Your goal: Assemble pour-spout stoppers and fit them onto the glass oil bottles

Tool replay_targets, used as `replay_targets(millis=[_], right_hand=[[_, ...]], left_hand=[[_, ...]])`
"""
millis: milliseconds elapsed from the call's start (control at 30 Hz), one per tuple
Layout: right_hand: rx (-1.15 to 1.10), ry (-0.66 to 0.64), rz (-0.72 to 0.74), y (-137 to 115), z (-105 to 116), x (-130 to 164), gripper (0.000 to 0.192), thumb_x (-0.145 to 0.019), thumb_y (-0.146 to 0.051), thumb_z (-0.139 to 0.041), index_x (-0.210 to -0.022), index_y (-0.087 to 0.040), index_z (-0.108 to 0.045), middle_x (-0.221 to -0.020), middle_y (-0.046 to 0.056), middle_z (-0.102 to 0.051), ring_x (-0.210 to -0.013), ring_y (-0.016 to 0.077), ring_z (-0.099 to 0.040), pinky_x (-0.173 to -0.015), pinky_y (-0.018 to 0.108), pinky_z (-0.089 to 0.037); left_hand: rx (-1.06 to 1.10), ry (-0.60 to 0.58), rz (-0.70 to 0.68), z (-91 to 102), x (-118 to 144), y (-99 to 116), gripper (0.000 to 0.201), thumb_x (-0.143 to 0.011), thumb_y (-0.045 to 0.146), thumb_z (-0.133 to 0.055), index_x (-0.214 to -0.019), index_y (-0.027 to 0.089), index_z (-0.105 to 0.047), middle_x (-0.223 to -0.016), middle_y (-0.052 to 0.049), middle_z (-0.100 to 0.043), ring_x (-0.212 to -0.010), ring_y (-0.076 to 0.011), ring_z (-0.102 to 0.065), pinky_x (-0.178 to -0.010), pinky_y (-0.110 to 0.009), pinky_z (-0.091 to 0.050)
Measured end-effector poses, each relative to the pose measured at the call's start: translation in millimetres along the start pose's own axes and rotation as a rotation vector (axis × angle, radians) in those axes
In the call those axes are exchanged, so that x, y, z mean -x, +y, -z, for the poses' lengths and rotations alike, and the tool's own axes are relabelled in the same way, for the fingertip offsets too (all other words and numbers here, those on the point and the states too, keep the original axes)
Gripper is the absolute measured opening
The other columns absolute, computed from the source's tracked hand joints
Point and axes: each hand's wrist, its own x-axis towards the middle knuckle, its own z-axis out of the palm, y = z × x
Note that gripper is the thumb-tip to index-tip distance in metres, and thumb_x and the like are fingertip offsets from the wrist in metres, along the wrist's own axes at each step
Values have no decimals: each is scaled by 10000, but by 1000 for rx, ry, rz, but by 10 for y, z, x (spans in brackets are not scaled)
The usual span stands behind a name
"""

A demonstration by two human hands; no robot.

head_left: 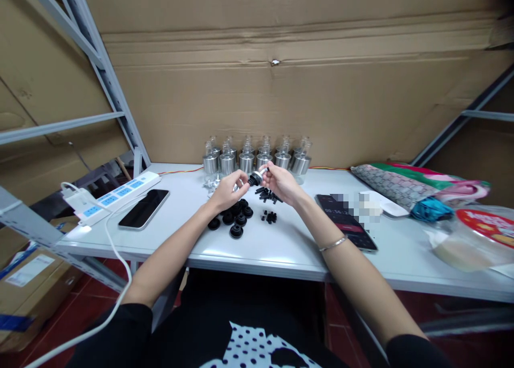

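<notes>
Over the white table (281, 250) my left hand (229, 189) and my right hand (280, 182) meet around a small black and silver pump part (257, 177). My right hand pinches its silver end and my left fingers touch the black end. Below the hands lie several black round caps (236, 218) and a heap of small black pieces (268, 195). Behind them a row of several silver-based glass bottles (257, 156) stands against the cardboard wall.
A white power strip (116, 192) and a dark phone (144, 208) lie at the left. A second phone (346, 220) with a lit screen lies at the right, next to patterned cloth bags (405, 186) and a plastic bag (474, 239). Metal shelf posts flank the table.
</notes>
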Motion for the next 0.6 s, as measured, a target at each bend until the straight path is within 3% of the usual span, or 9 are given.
replay_targets(millis=[133,233,333,467,600], right_hand=[[0,-32,-40,15,-7,7,293,-735,-434,-695,-709,-154,-611,-554,-35,-504,-518,66,-469,-545,196,-435],[40,-30,-46,56,22,-10,287,-720,-424,-704,-699,-155,-607,-552,-41,-489,-502,60,-455,-521,191,-426],[128,-32,-27,102,55,-27,279,-718,-424,-692,-718,-160,-605,-568,-46,-483,-500,57,-450,-513,191,-424],[275,-41,37,130,33,-5,261,-723,-400,-674,-862,-190,-607,-679,-43,-536,-564,63,-496,-571,203,-470],[442,-86,125,130,-20,36,442,-688,-350,-701,-1084,-230,-546,-823,-20,-581,-705,107,-586,-659,257,-519]], left_hand=[[13,-18,-40,-27,9,-21,435,-764,217,-511,-1192,175,-445,-1083,-57,-605,-748,-110,-603,-751,-246,-469],[-16,-76,-115,-63,21,-18,469,-767,182,-485,-1235,194,-455,-1160,-60,-593,-753,-101,-592,-822,-261,-462],[-41,-88,-155,-95,30,-13,439,-752,169,-490,-1191,177,-497,-1098,-54,-617,-727,-103,-584,-817,-262,-463],[-114,-42,-90,-88,20,-25,396,-723,155,-510,-1118,173,-537,-918,-16,-639,-697,-114,-582,-774,-259,-464],[-152,18,-33,-40,-4,-54,379,-694,145,-528,-1072,165,-549,-868,-3,-637,-645,-110,-577,-747,-263,-460]])
